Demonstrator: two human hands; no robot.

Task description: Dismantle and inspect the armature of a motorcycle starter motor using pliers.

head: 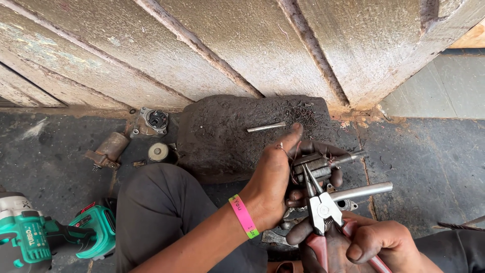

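Note:
My left hand (275, 177), with a pink and green band (243, 216) on the wrist, grips a small greasy metal motor part (318, 167) with a short shaft and thin copper wires. My right hand (374, 242) holds red-handled long-nose pliers (319, 202). The plier tips touch the metal part next to my left fingers. A grey metal tube (361, 191) sticks out to the right beneath the part.
A dark flat stone block (227, 131) lies ahead with a thin metal pin (266, 127) on it. Motor housings (151, 121) and a rusty cylinder (108, 150) lie at the left. A green power tool (45, 235) rests at bottom left. A worn metal door (227, 45) stands behind.

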